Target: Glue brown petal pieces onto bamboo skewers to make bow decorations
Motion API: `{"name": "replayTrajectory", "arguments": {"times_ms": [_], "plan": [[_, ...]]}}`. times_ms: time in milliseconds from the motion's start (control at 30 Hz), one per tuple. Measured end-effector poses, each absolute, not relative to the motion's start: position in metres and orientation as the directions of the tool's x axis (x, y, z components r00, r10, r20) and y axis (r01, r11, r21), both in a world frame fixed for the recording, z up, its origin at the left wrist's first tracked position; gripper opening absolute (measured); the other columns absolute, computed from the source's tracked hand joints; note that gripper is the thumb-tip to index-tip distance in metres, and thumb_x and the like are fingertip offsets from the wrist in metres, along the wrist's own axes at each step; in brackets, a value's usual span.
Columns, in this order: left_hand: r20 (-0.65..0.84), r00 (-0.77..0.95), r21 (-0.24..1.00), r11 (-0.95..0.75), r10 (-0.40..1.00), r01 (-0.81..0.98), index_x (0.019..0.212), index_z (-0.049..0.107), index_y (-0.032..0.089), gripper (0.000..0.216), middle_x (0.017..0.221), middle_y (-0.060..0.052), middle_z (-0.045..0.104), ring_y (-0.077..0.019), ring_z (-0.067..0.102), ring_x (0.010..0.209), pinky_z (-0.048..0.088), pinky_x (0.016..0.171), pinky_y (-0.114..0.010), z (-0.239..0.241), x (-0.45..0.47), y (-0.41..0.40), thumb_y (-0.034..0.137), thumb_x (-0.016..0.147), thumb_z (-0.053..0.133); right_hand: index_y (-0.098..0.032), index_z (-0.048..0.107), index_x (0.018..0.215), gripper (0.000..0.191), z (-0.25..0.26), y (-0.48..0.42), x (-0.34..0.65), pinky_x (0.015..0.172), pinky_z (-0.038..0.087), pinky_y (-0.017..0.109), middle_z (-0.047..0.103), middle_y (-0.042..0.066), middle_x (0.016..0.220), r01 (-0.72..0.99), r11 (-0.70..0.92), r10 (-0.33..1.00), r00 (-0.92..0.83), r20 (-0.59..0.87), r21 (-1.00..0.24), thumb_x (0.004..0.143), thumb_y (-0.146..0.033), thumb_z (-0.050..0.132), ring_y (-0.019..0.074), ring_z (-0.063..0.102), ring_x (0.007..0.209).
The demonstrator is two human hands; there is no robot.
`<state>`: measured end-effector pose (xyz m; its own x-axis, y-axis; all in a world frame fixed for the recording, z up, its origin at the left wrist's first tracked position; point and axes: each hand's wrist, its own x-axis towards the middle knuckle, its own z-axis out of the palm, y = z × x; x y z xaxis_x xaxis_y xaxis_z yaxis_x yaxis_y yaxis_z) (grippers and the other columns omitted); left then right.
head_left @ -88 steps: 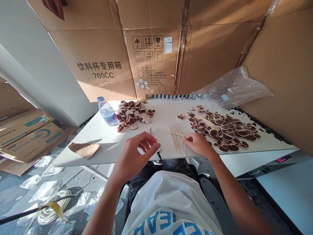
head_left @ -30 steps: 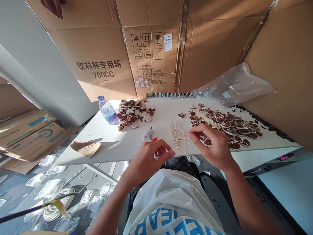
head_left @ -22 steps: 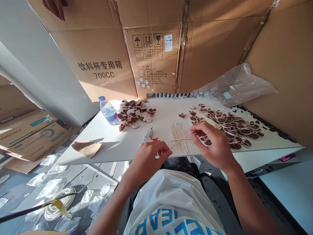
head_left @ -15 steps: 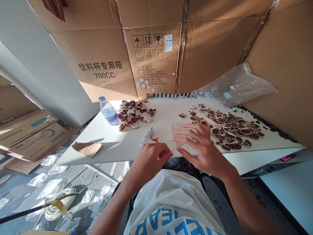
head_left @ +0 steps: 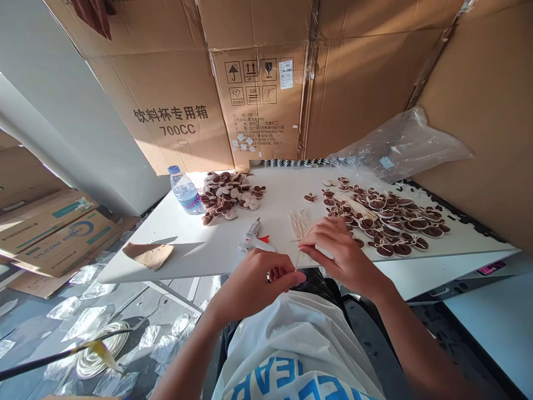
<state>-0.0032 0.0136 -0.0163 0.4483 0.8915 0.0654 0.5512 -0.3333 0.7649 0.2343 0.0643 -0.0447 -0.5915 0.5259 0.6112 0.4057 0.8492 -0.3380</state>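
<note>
My left hand (head_left: 256,280) hovers at the white table's (head_left: 195,244) near edge, fingers and thumb pinched shut on the end of a thin wooden stick. Close to its right, my right hand (head_left: 339,250) has its fingertips pressed together over the near end of a loose heap of thin wooden sticks (head_left: 298,222), apparently on the same stick. A white glue gun (head_left: 251,238) with an orange trigger lies just beyond my left hand. Brown and white bow-shaped pieces form one pile at the back left (head_left: 229,197) and a wider spread on the right (head_left: 391,222).
A water bottle (head_left: 185,191) stands at the table's back left. A cardboard scrap (head_left: 147,254) lies near the left front edge. Big cardboard boxes (head_left: 258,100) wall the back and right. A clear plastic bag (head_left: 400,145) rests at the back right. Wrappers litter the floor (head_left: 83,322).
My right hand left the right-hand spread, came toward me and closed its fingers near my left hand. My left hand drew back slightly toward the table's edge, uncovering the glue gun.
</note>
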Motion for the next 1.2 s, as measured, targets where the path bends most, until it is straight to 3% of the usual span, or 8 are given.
{"name": "replayTrajectory", "arguments": {"times_ms": [167,300,467,633,800,900,1100,1200], "plan": [[0.143,0.495,0.855,-0.359,0.857,0.375,0.084,0.076,0.021,0.030,0.074,0.000,0.074,-0.0150,0.061,0.069,0.048,0.069,-0.028,-0.010,-0.005,0.011,0.039,0.107,0.068,-0.025,0.067,0.106,0.014,-0.052,0.065,0.224,0.099,0.042,0.043,0.070,0.002,0.096,0.317,0.816,0.572,-0.560,0.600,-0.483,0.116,-0.030,0.058,0.0221,0.062,0.097],[0.268,0.394,0.865,-0.400,0.879,0.304,0.091,0.080,0.022,0.024,0.082,-0.001,0.075,-0.0153,0.063,0.073,0.051,0.074,-0.029,-0.008,-0.008,0.012,0.035,0.107,0.068,-0.026,0.069,0.109,0.019,-0.054,0.058,0.213,0.093,0.046,0.038,0.072,0.002,0.098,0.222,0.713,0.659,-0.538,0.526,-0.666,0.117,-0.032,0.053,0.0206,0.063,0.095],[0.438,0.250,0.742,-0.504,0.863,0.442,0.100,0.083,0.022,0.018,0.083,-0.001,0.074,-0.0150,0.060,0.074,0.049,0.073,-0.029,-0.014,-0.012,0.016,0.031,0.108,0.070,-0.028,0.072,0.115,0.025,-0.052,0.047,0.205,0.089,0.051,0.032,0.074,0.003,0.106,0.131,0.482,0.764,-0.547,0.342,-0.866,0.117,-0.043,0.052,0.0201,0.066,0.097],[0.563,0.354,0.511,-0.650,0.747,0.562,0.108,0.082,0.021,0.017,0.085,-0.002,0.073,-0.0143,0.063,0.074,0.048,0.070,-0.027,-0.023,-0.018,0.023,0.026,0.110,0.066,-0.028,0.075,0.119,0.030,-0.050,0.049,0.211,0.089,0.051,0.031,0.073,0.002,0.106,0.105,0.325,0.768,-0.610,0.198,-0.940,0.115,-0.050,0.055,0.0190,0.065,0.095],[0.575,0.488,0.216,-0.697,0.657,0.683,0.110,0.078,0.016,0.021,0.092,-0.006,0.076,-0.0190,0.070,0.081,0.050,0.073,-0.029,-0.028,-0.023,0.027,0.024,0.114,0.058,-0.028,0.078,0.123,0.033,-0.048,0.058,0.222,0.085,0.050,0.031,0.066,-0.002,0.081,0.120,0.312,0.762,-0.624,0.173,-0.943,0.115,-0.050,0.056,0.0176,0.064,0.082],[0.523,0.537,0.127,-0.683,0.662,0.719,0.107,0.076,0.016,0.023,0.089,-0.006,0.075,-0.0209,0.069,0.080,0.048,0.072,-0.031,-0.030,-0.022,0.029,0.022,0.114,0.055,-0.029,0.076,0.130,0.035,-0.046,0.057,0.227,0.083,0.051,0.032,0.068,-0.002,0.078,0.193,0.345,0.759,-0.633,0.152,-0.919,0.115,-0.051,0.054,0.0187,0.067,0.080],[0.487,0.469,0.180,-0.610,0.737,0.772,0.100,0.076,0.014,0.022,0.085,-0.005,0.073,-0.0203,0.068,0.078,0.046,0.071,-0.031,-0.033,-0.023,0.031,0.019,0.112,0.058,-0.028,0.065,0.133,0.021,-0.043,0.050,0.232,0.103,0.053,0.042,0.075,0.007,0.123,0.394,0.665,0.721,-0.559,0.409,-0.635,0.116,-0.034,0.056,0.0256,0.070,0.118],[0.459,0.431,0.235,-0.574,0.777,0.784,0.097,0.077,0.015,0.025,0.081,-0.004,0.071,-0.0189,0.066,0.073,0.044,0.068,-0.030,-0.030,-0.023,0.030,0.020,0.112,0.058,-0.025,0.064,0.124,0.013,-0.040,0.050,0.234,0.102,0.055,0.044,0.074,0.009,0.122,0.393,0.812,0.581,-0.611,0.538,-0.431,0.114,-0.021,0.056,0.0272,0.068,0.119]]}}
